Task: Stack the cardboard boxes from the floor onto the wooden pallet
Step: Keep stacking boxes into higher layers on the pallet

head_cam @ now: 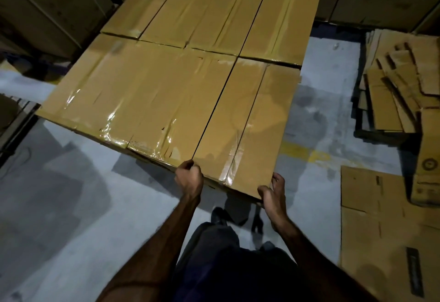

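A layer of several taped brown cardboard boxes (147, 92) fills the middle of the view, set edge to edge; the pallet beneath them is hidden. The near right box (247, 120) lies flush with its neighbours. My left hand (189, 178) grips its near left corner, fingers curled over the top edge. At the near right corner my right hand (273, 194) holds the box, thumb and fingers hooked around the edge.
Flattened cardboard sheets (395, 80) are piled at the right, with more flat cardboard (381, 218) on the floor at the near right. Tall stacked cartons (47, 4) stand at the back left and back right. Grey concrete floor (71, 194) surrounds the stack. My legs and shoes are below.
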Demonstrator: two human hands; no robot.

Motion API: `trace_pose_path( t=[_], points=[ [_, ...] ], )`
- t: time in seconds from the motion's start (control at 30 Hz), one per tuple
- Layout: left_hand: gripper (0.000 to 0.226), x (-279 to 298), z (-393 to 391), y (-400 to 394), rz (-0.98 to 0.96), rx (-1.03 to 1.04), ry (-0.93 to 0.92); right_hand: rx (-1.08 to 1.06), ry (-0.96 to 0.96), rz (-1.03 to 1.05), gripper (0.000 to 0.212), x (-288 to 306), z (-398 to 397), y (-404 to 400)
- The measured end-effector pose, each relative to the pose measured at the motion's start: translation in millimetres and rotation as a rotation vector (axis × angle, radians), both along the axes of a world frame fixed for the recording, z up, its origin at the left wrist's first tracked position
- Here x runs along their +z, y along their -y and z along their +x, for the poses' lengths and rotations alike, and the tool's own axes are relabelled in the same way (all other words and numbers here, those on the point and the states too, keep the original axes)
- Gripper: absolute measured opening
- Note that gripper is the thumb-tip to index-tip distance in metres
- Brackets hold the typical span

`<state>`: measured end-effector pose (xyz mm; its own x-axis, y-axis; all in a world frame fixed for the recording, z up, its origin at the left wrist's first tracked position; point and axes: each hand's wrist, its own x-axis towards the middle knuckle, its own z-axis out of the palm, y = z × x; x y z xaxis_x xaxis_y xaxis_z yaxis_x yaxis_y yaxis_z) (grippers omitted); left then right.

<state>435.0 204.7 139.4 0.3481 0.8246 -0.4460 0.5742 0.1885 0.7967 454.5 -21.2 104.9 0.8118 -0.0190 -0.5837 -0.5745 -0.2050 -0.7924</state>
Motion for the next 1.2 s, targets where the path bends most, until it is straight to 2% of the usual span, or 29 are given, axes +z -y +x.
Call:
trace_pose_path(
  t=[0.2,0.4,0.63,0.97,1.07,1.13,1.2],
  points=[
    [0.040,8,-7,9,0.036,0.125,0.089,-0.031,-0.023,0.011,0.063,-5,-1,-4],
    [0.037,-14,-20,-5,-0.081,0.228,0.111,-0.083,-0.041,0.027,0.062,-9,-2,-9],
    [0.040,-37,-35,-14,-0.291,0.089,0.118,-0.135,-0.039,0.010,0.058,-8,-6,-12],
    [0.058,-36,-41,-21,-0.412,0.002,0.129,-0.123,-0.084,-0.027,0.058,-11,-4,-16],
    [0.051,-34,-40,-23,-0.321,0.003,0.067,-0.138,-0.108,0.010,0.059,-6,-2,-19],
    [0.044,-26,-39,-20,-0.091,-0.103,-0.023,-0.133,-0.140,0.033,0.061,-4,1,-19],
    [0.039,-16,-32,-17,0.171,-0.329,-0.072,-0.118,-0.164,0.033,0.061,-2,8,-18]
  ],
)
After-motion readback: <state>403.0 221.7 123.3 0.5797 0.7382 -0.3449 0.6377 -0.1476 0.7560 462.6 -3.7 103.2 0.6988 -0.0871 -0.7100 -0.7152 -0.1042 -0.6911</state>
